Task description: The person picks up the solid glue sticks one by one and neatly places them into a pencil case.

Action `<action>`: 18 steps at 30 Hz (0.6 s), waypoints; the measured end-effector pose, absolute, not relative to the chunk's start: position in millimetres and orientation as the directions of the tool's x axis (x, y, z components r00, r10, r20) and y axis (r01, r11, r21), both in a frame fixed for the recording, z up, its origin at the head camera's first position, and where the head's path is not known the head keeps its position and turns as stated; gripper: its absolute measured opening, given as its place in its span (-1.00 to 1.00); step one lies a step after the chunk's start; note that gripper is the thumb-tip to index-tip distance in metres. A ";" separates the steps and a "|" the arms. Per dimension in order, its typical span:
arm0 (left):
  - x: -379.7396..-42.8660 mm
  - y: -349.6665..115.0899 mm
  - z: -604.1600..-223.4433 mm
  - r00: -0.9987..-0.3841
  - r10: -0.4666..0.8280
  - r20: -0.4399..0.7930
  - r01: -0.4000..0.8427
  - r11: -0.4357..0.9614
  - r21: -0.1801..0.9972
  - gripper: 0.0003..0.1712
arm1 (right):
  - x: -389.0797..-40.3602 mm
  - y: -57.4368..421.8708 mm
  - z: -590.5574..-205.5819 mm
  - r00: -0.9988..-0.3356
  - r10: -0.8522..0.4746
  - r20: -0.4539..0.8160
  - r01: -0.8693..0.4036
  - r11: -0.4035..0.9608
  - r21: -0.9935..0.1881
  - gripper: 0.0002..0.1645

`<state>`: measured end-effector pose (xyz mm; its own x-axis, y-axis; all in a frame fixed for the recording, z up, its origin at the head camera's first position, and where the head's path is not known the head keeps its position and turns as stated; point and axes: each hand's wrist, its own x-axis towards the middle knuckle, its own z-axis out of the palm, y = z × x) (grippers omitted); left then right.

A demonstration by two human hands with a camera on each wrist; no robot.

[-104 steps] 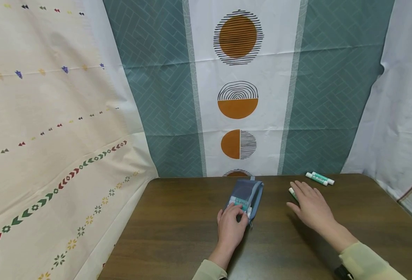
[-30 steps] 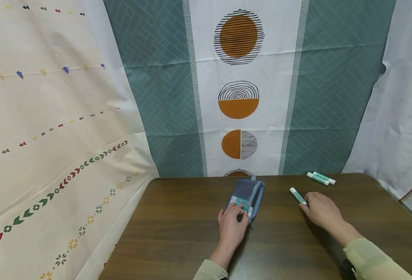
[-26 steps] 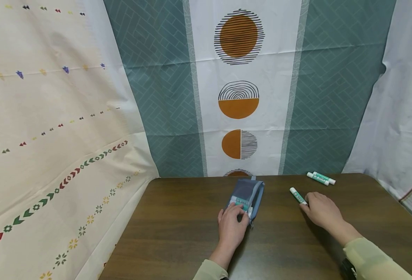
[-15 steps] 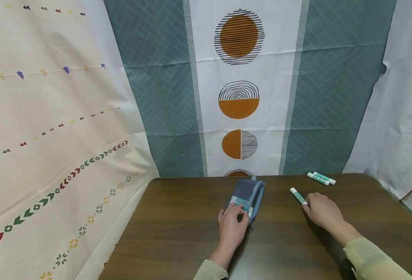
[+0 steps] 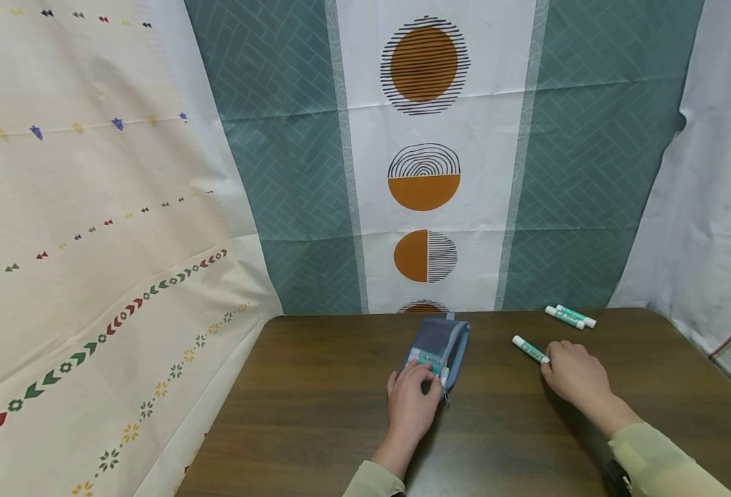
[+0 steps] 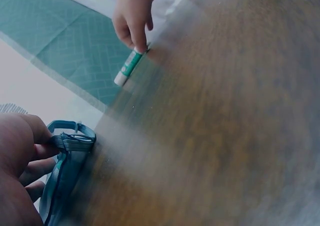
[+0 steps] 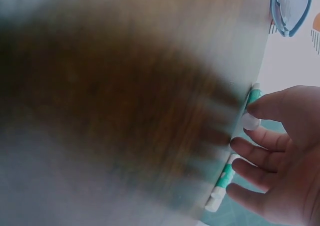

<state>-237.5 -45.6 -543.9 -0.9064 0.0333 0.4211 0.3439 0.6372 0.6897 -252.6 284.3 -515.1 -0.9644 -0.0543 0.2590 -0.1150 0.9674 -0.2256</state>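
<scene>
In the head view my left hand (image 5: 411,402) pinches the near edge of a blue-grey zippered mesh pouch (image 5: 429,336) by its zipper end. The pouch lies on the table with its side opening gaping, and something white and green shows through it. To the right, a white-and-green glue stick (image 5: 529,348) lies slanted, its near end between the thumb and forefinger of my right hand (image 5: 576,376). From the right wrist, the thumb rests on that glue stick (image 7: 255,93) near its white end, while the other fingers are spread beside it.
Two more glue sticks (image 5: 565,317) lie side by side near the back right edge of the brown wooden table (image 5: 315,414). Patterned cloths (image 5: 303,172) hang behind and to the left, and white cloth (image 5: 707,207) hangs at right.
My right hand has gone from spread over the glue stick to pinching its near end, drawing back slightly. The glue stick has turned a little. My left hand and the pouch stay put.
</scene>
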 end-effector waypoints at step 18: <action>-238.1 -45.8 -543.7 -0.912 0.038 0.409 0.340 0.630 0.699 -0.86 | -250.5 283.0 -511.3 -0.958 -0.027 0.287 -0.106 0.959 -0.261 -0.82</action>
<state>-238.1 -45.8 -543.7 -0.9115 0.0376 0.4095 0.3399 0.6296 0.6987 -250.5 283.0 -511.3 -0.9576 -0.0274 0.2869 -0.1058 0.9594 -0.2613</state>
